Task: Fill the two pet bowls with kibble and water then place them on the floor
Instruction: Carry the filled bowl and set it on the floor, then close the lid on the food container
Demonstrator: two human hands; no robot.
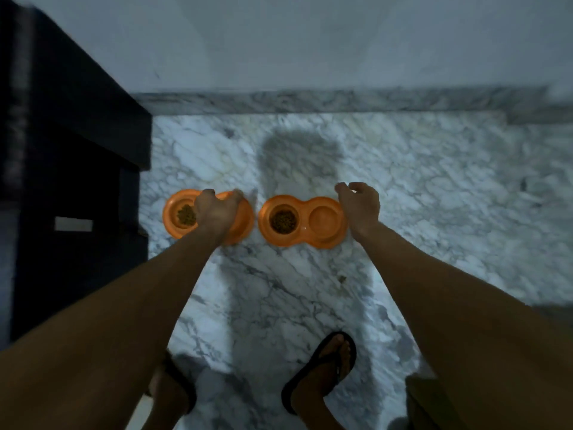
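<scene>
left double pet bowl [208, 218] on marble floor [434, 193], kibble [186, 214] in left well | right double pet bowl [302, 221] beside it, kibble [283, 221] left well | left hand [217, 211] grip over left bowl, contact unclear | right hand [361, 206] grip loosely curled, empty | no writing legible

A white marble floor with grey veins [418, 187] meets a plain pale wall [310, 41] along a grey marble skirting strip [310, 102], beside a dark cabinet [62, 150] in dim light.

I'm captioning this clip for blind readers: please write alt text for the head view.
Two orange double pet bowls sit side by side on a marble floor, kibble in each; the left hand covers one, the right hand hovers beside the other.
</scene>
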